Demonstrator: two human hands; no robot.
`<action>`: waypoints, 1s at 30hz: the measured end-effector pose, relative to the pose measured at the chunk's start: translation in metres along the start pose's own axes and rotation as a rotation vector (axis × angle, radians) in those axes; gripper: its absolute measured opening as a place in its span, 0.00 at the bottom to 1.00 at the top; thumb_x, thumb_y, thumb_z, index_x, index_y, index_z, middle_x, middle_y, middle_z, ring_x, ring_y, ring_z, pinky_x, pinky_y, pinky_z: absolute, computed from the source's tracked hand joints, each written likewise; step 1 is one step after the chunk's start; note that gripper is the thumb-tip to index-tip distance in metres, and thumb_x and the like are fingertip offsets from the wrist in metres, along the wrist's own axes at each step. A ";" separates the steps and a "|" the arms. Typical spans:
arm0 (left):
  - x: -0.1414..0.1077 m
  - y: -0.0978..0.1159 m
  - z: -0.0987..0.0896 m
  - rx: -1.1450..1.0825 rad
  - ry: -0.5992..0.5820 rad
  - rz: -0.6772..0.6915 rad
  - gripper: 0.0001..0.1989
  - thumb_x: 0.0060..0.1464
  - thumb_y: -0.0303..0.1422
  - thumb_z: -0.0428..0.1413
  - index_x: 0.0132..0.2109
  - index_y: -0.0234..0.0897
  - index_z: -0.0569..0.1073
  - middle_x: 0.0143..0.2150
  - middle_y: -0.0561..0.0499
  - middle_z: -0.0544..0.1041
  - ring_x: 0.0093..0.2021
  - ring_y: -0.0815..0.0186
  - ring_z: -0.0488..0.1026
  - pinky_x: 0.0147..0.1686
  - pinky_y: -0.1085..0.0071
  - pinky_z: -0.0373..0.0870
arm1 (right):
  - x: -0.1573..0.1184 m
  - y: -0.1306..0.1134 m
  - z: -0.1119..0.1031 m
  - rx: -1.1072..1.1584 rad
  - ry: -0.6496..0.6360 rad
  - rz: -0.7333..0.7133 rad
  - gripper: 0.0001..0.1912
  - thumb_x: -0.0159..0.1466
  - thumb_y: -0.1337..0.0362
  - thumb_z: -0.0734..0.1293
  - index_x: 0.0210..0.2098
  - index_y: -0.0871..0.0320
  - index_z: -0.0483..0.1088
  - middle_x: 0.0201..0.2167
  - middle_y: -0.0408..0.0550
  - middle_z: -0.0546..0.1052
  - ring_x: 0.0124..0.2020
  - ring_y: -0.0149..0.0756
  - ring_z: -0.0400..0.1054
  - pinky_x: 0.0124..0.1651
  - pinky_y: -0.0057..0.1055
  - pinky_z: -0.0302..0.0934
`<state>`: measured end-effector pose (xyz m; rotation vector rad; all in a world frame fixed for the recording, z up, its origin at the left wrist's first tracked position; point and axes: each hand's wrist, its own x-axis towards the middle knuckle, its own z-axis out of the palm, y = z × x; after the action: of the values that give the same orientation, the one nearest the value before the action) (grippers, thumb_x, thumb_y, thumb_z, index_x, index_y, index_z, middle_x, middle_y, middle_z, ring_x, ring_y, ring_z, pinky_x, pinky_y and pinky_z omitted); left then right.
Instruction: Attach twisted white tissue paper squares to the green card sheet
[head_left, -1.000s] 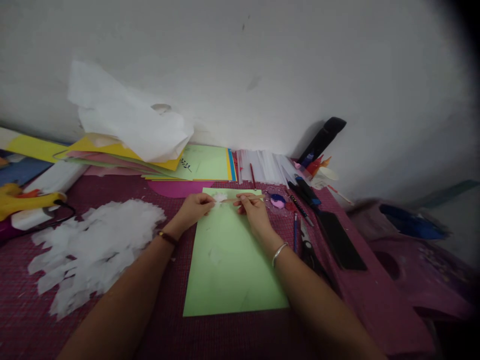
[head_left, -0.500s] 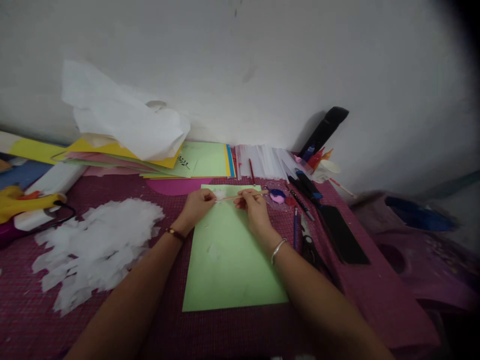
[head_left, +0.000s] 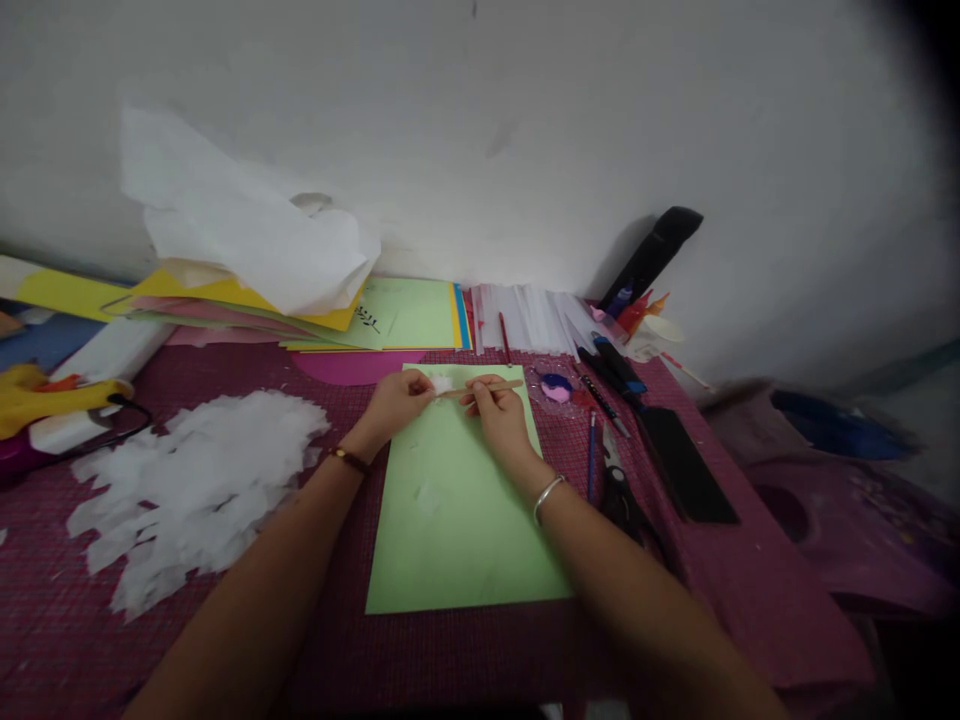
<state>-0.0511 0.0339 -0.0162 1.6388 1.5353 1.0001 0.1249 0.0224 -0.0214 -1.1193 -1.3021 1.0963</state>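
Note:
A light green sheet lies on the table between my forearms. Near its top edge sits a small white tuft. My right hand grips a thin wooden stick, whose left end reaches the tuft. Just left of the tuft, my left hand has its thumb and fingers pinched together; what they hold, if anything, is too small to name. To the left lies a pile of white paper pieces.
Colored sheets and crumpled white paper are stacked at the back left. A yellow glue gun lies far left. Right of the sheet are a palette of paint, scissors, a blue pencil and a black slab.
The stick's right end has swung left, away from the paint, and my right hand has shifted slightly left. My left hand stays beside the tuft. The camera view has shifted slightly.

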 end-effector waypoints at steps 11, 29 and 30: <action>-0.004 0.001 0.001 -0.119 0.117 -0.074 0.03 0.44 0.31 0.54 0.27 0.36 0.69 0.19 0.58 0.66 0.19 0.73 0.61 0.21 0.75 0.56 | -0.019 -0.004 -0.001 -0.461 -0.210 -0.415 0.13 0.66 0.66 0.58 0.41 0.54 0.74 0.39 0.47 0.76 0.40 0.35 0.70 0.45 0.33 0.64; -0.065 0.042 -0.030 0.190 -0.427 0.022 0.05 0.43 0.31 0.58 0.31 0.36 0.74 0.23 0.54 0.70 0.23 0.71 0.64 0.24 0.74 0.57 | 0.003 -0.017 -0.009 0.385 0.047 0.321 0.07 0.62 0.63 0.61 0.30 0.58 0.67 0.18 0.39 0.72 0.16 0.25 0.63 0.22 0.23 0.59; -0.075 0.043 -0.029 0.255 -0.478 0.026 0.08 0.41 0.30 0.60 0.33 0.37 0.75 0.23 0.54 0.71 0.23 0.70 0.65 0.24 0.74 0.57 | 0.003 -0.018 -0.010 0.379 0.036 0.322 0.07 0.62 0.62 0.61 0.31 0.58 0.67 0.18 0.39 0.72 0.16 0.25 0.63 0.22 0.23 0.60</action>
<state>-0.0566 -0.0449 0.0292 1.9060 1.3499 0.3868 0.1339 0.0229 -0.0034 -1.0724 -0.8526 1.4820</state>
